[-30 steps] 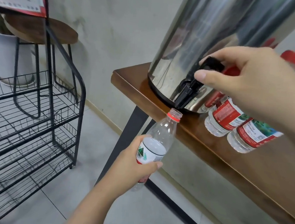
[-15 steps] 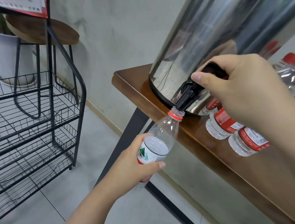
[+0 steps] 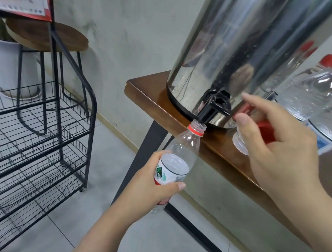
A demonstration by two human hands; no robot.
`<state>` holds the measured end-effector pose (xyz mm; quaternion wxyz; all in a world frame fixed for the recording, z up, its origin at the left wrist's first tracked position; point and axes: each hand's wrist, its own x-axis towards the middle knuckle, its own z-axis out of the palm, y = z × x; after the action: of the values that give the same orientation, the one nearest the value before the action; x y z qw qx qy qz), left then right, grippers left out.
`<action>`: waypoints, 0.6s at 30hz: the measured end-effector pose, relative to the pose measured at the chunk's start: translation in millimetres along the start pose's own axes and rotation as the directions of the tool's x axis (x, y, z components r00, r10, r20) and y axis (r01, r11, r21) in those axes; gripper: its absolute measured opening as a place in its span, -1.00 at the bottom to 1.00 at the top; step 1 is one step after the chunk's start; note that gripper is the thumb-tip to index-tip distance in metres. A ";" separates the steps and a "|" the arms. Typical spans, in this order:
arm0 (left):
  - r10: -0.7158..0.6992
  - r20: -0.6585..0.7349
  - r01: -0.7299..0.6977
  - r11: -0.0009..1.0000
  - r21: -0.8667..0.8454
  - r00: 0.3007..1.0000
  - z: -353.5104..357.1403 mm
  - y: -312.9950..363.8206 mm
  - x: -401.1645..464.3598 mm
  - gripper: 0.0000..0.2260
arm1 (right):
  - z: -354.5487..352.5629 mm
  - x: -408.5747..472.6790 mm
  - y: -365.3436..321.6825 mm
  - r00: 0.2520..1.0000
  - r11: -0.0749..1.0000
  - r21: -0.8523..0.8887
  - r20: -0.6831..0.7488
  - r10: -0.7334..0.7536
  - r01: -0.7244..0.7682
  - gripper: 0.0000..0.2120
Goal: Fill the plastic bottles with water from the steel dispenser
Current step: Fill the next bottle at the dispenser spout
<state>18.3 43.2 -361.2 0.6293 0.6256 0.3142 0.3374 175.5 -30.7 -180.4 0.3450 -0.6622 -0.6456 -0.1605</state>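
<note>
Left hand (image 3: 152,186) grips open bottle (image 3: 178,158) round label, held off desk (image 3: 155,97) front edge, below it. Bottle long axis tilts up-right; mouth sits directly under black tap (image 3: 214,107) of steel dispenser (image 3: 236,52), touching or just short, cannot tell. No water stream visible. Right hand (image 3: 278,146) nearer tap, just right of lever, fingers loosely spread, holding nothing. Count: one dispenser at desk corner, one bottle in hand, at least three capped bottles (image 3: 311,85) on desk to right.
</note>
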 end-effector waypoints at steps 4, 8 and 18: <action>-0.001 -0.003 0.001 1.000 0.006 1.000 1.5 -4.4 1.1 -0.48 | 2.9 -15.8 28.8 0.998 0.998 0.016 0.029 0.053 -0.054 -0.89; -0.009 -0.006 0.009 1.000 0.016 1.000 2.5 -8.7 3.4 -0.46 | 12.9 -24.9 52.0 0.988 0.997 0.004 0.134 0.074 -0.075 -0.66; -0.022 -0.036 0.023 0.999 0.033 0.999 2.4 -16.9 6.8 -0.44 | 23.4 -19.7 59.6 0.944 0.992 0.039 0.314 0.102 -0.120 -0.86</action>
<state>24.7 47.5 -377.9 0.6167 0.6263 0.3381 0.3362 225.3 -25.6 -224.8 0.2665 -0.7041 -0.6580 -0.0158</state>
